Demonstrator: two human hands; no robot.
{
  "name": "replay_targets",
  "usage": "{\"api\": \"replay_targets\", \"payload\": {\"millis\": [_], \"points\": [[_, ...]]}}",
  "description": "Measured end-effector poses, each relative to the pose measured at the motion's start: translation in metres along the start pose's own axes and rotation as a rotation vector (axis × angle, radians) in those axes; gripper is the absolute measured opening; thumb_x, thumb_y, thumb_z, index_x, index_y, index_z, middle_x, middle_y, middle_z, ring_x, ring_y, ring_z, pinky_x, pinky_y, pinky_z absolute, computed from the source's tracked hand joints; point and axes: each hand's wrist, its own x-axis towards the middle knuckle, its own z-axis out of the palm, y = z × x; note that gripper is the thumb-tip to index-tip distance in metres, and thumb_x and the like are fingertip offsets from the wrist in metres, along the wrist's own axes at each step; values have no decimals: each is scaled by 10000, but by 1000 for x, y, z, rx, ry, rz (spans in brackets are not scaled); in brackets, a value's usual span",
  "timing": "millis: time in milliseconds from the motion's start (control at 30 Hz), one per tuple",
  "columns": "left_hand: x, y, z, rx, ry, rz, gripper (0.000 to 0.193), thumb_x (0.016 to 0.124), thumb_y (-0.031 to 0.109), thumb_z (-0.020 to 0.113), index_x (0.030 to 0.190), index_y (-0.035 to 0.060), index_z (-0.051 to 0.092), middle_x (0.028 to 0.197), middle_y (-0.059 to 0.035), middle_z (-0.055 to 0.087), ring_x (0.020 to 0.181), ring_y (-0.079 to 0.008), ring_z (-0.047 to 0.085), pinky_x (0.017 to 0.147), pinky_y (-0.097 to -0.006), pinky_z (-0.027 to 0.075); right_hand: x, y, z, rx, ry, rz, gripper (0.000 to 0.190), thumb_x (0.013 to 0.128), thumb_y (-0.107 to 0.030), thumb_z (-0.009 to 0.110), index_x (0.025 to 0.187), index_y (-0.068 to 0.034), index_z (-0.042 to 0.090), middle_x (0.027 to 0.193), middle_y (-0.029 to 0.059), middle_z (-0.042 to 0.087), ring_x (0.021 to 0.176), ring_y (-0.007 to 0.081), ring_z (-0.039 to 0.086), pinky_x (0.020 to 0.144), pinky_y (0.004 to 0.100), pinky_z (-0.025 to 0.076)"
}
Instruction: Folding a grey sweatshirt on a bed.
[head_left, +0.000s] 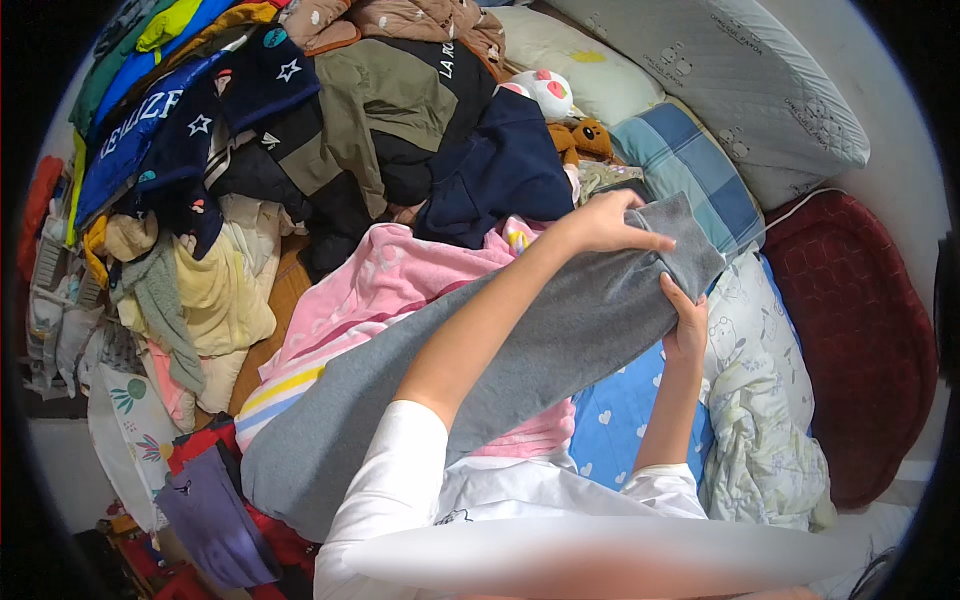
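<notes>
A pair of plain grey sweatpants, or a similar long garment, stretches diagonally before me, its ribbed cuff towards the upper right. My left hand grips the upper edge near the cuff, thumb lying over the fabric. On the lower edge, close to the cuff, my right hand pinches the cloth, its thumb on top and the other fingers partly hidden. Beneath the grey cloth lies a pink towel with white, yellow and blue stripes. The garment's far end widens at the lower left, beside my left arm.
Piled clothes, including a navy garment and an olive-and-black jacket, lie beyond the towel. A brown plush toy and a plaid pillow sit at upper right. Right are a maroon cushion and crumpled bedding. Purple cloth lies lower left.
</notes>
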Motion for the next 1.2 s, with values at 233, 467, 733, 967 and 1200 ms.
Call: {"api": "replay_targets", "payload": {"millis": [233, 467, 733, 967, 1200], "points": [[-4, -19, -2, -37, -238, 23, 575, 719, 337, 763, 1092, -43, 544, 1032, -136, 620, 971, -185, 585, 830, -316, 449, 6, 5, -10, -82, 63, -46, 389, 737, -55, 740, 1080, 4, 567, 1002, 86, 645, 891, 171, 630, 776, 293, 486], [-43, -54, 56, 235, 321, 255, 591, 775, 174, 667, 1264, 29, 369, 1168, -193, 550, 1109, -339, 515, 944, -412, 367, 22, 26, -35, -90, 107, -14, 401, 734, -46, 736, 1091, 9, 563, 1004, 91, 643, 887, 184, 632, 783, 290, 489], [-135, -77, 55, 684, 476, 112, 800, 794, 355, 640, 1392, 5, 239, 1430, -193, 273, 1344, -335, 224, 1080, -571, 98, 50, 64, -82, -7, 81, 116, 465, 761, -107, 720, 1170, 4, 528, 1072, 99, 622, 951, 208, 611, 837, 320, 476], [-257, -74, 5, 932, 462, -254, 854, 794, 479, 607, 1414, 30, 228, 1473, -211, 191, 1374, -358, 167, 1060, -611, 99, 75, 92, -106, 83, 39, 309, 363, 769, -142, 719, 1094, -23, 606, 1058, 93, 645, 969, 221, 614, 868, 343, 477], [-367, -72, -102, 751, 226, -722, 648, 796, 568, 581, 1092, -8, 569, 1017, -208, 624, 993, -339, 585, 901, -406, 425, 79, 91, -112, 120, 19, 359, 355, 800, -150, 689, 1114, -12, 597, 1079, 105, 640, 1008, 239, 602, 907, 386, 461]]}}
